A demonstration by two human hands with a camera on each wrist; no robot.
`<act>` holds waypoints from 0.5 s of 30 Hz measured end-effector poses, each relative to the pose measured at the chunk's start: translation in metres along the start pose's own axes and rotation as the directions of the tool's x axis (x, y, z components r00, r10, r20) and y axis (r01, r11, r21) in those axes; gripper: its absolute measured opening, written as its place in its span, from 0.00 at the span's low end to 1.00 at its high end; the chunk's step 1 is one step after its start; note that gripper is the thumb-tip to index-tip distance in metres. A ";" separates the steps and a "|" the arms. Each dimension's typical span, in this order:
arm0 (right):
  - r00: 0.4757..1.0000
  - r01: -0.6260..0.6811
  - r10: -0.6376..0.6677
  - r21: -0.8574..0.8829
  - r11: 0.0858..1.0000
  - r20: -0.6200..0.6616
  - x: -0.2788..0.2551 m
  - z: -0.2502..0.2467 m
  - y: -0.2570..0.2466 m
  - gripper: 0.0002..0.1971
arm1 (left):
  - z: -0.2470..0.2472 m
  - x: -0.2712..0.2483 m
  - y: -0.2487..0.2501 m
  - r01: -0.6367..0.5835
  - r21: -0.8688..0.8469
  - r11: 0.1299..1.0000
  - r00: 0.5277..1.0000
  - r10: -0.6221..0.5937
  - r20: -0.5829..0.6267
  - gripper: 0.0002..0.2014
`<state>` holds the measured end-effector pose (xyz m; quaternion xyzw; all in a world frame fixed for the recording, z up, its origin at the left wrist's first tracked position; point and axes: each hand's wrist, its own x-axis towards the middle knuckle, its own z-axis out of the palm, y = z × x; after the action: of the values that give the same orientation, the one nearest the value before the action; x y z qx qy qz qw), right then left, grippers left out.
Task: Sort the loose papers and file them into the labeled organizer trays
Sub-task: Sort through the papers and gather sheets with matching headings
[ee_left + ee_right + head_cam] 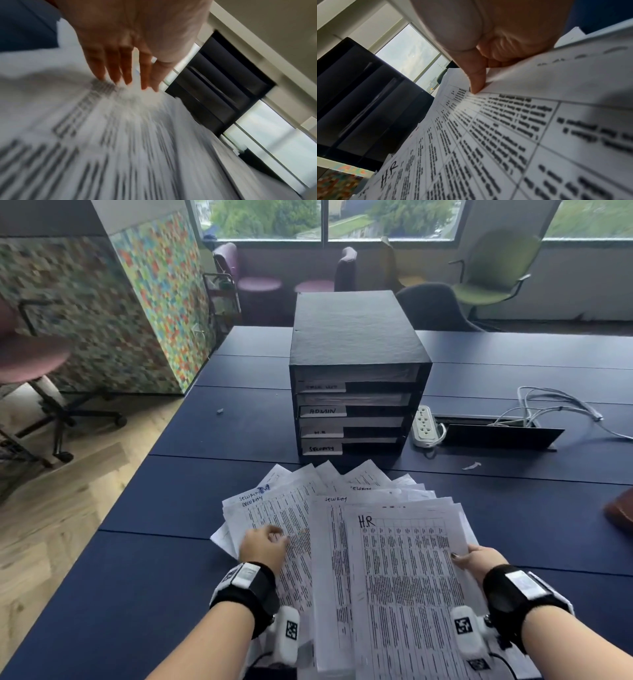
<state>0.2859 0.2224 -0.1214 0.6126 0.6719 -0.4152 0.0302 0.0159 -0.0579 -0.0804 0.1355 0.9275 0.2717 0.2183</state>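
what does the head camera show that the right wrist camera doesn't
Only the head view shows the left hand resting on the fanned papers, the tray labels ADMIN and SECURITY, the power strip and the sheets marked SECURITY.

Only the right wrist view shows the thumb pressed on the sheet's edge, with a fold of paper beside it.

Both show the right hand, the HR sheet, the black organizer and the windows.

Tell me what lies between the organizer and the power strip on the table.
Nothing: in the head view only a narrow strip of bare table separates the organizer from the power strip beside it.
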 end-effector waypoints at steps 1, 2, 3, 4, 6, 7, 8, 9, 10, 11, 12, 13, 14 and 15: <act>1.000 -0.005 0.005 -0.003 1.000 0.004 0.000 0.000 0.000 0.14 | -0.007 0.005 -0.007 0.092 -0.007 0.996 0.992 -0.092 -0.091 0.14; 1.000 -0.012 0.012 0.003 1.000 -0.002 0.000 0.001 0.000 0.14 | -0.013 0.011 -0.013 0.178 -0.062 0.982 0.972 -0.185 -0.145 0.17; 1.000 -0.013 0.014 0.012 1.000 -0.008 0.001 0.000 0.001 0.14 | -0.018 0.016 -0.019 0.240 -0.145 0.960 0.952 -0.262 -0.157 0.19; 1.000 -0.014 0.014 0.020 1.000 -0.014 0.001 0.000 0.002 0.14 | -0.022 0.022 -0.024 0.274 -0.228 0.934 0.940 -0.310 -0.143 0.21; 1.000 -0.006 0.006 0.046 0.999 -0.020 -0.001 0.000 0.004 0.14 | -0.026 0.030 -0.031 0.292 -0.347 0.891 0.929 -0.351 -0.119 0.24; 1.000 -0.005 0.007 0.073 0.997 -0.024 -0.002 0.000 0.004 0.14 | -0.026 0.032 -0.033 0.298 -0.385 0.873 0.925 -0.363 -0.108 0.25; 0.999 -0.006 0.009 0.102 0.995 -0.031 -0.003 0.000 0.005 0.13 | -0.027 0.034 -0.033 0.306 -0.419 0.855 0.922 -0.376 -0.093 0.26; 0.999 -0.004 0.009 0.130 0.991 -0.037 -0.004 0.000 0.006 0.13 | -0.027 0.035 -0.034 0.313 -0.458 0.832 0.919 -0.387 -0.076 0.27; 0.999 -0.004 0.012 0.170 0.986 -0.047 -0.006 0.001 0.006 0.13 | -0.026 0.036 -0.035 0.320 -0.495 0.807 0.915 -0.399 -0.058 0.27; 0.999 -0.003 0.014 0.213 0.977 -0.050 -0.009 0.001 0.006 0.12 | -0.026 0.037 -0.035 0.323 -0.530 0.784 0.911 -0.409 -0.051 0.27; 0.999 -0.002 0.016 0.255 0.967 -0.052 -0.011 0.002 0.006 0.13 | -0.026 0.039 -0.035 0.319 -0.556 0.768 0.907 -0.417 -0.055 0.26; 0.998 -0.001 0.017 0.288 0.958 -0.054 -0.013 0.003 0.006 0.13 | -0.027 0.040 -0.035 0.309 -0.567 0.764 0.906 -0.417 -0.069 0.25; 0.998 0.002 0.017 0.318 0.948 -0.056 -0.016 0.003 0.006 0.13 | -0.027 0.040 -0.035 0.293 -0.561 0.774 0.909 -0.408 -0.087 0.24; 0.998 0.004 0.016 0.345 0.938 -0.057 -0.018 0.004 0.006 0.12 | -0.026 0.039 -0.033 0.270 -0.545 0.794 0.915 -0.388 -0.112 0.24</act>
<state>0.2938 0.2050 -0.1172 0.6223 0.5875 -0.5083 -0.0962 -0.0345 -0.0820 -0.0922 -0.1233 0.8470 0.4818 0.1875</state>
